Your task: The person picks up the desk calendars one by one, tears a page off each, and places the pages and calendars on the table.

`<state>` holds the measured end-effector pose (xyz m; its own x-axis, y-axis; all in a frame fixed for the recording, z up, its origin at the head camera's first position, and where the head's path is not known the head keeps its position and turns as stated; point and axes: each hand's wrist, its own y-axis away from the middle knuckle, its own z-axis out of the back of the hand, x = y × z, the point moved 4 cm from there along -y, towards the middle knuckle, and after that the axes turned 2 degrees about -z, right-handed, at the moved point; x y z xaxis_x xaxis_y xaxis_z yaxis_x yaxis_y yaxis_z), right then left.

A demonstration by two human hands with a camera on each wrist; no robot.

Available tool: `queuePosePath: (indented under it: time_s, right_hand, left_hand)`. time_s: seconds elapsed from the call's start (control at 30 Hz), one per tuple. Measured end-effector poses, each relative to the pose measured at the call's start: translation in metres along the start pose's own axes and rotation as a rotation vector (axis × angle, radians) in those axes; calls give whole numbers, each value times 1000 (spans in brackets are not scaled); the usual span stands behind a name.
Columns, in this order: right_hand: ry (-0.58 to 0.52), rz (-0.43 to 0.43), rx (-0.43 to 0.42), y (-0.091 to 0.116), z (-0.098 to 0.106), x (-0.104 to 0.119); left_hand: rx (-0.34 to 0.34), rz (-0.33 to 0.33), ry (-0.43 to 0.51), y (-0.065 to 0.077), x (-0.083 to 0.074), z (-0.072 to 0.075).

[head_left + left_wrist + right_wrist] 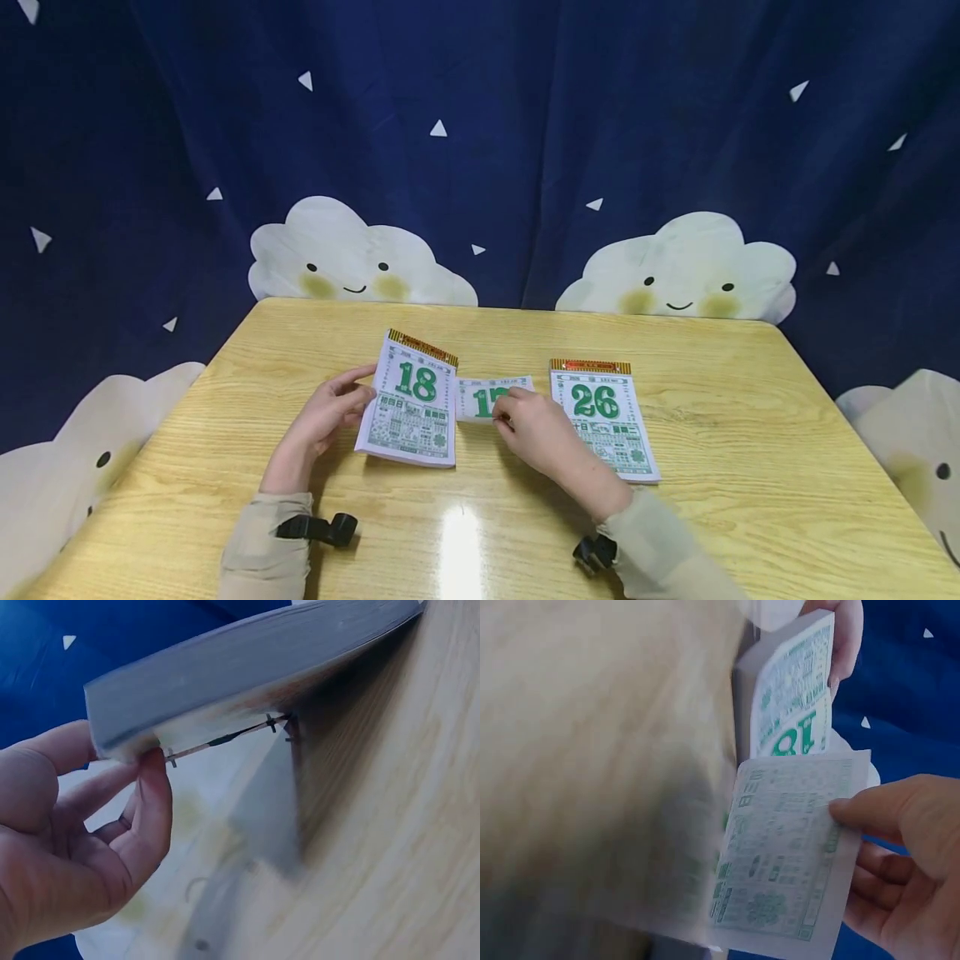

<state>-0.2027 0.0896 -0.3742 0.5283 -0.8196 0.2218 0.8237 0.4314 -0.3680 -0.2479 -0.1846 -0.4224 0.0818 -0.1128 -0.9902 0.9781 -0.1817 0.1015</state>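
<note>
My left hand grips the left edge of a thick tear-off calendar that shows a green 18. The left wrist view shows the pad's page edges, with the fingers at its underside and one side of the pad lifted off the table. To its right, a loose calendar page with a green 17 is pinched by my right hand. In the right wrist view this thin page is bent, its lower part folded over, with the thumb on it. Part of the 17 is hidden behind the fingers.
A second tear-off calendar showing a green 26 lies on the right, partly behind my right forearm. All this is on a light wooden table. A dark blue curtain with white clouds hangs behind its far edge.
</note>
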Motion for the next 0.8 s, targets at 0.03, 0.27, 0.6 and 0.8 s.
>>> queuePosePath:
  time_s: [0.03, 0.27, 0.6, 0.8]
  right_hand:
    - [13, 5, 17, 1, -3, 1]
    - [47, 28, 139, 3, -21, 9]
    - [73, 32, 246, 8, -36, 10]
    - [73, 59, 239, 10, -39, 10]
  left_hand:
    - [-3, 3, -11, 0, 1, 1]
    - [-19, 30, -72, 1, 7, 5]
    - [-69, 105, -219, -1, 7, 5]
    - [-95, 123, -296, 0, 10, 5]
